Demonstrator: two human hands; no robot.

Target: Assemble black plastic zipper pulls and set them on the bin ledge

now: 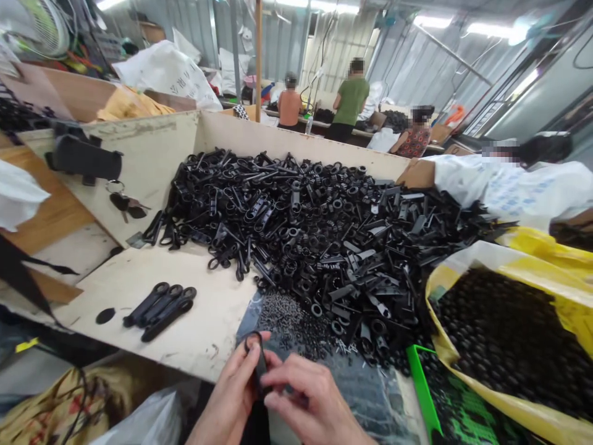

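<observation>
My left hand (235,384) is closed around a slim black plastic part with a ring end (260,369), its ring pointing up and away from me. My right hand (315,390) is at the part's lower end, thumb and fingers drawn together there. Whether a small piece sits between those fingertips is hidden. Just beyond the hands, many tiny dark pieces (280,312) are spread over a grey sheet (365,389). To the left, several similar black ring-ended parts (160,306) lie side by side on the pale board (204,321).
A big heap of black plastic parts (296,216) fills the walled bench. At right stand a yellow bag (438,309) of small black pieces and a green tray (422,389). Keys (130,205) hang on the left wall. A black disc (105,316) lies nearby. Several people work farther back.
</observation>
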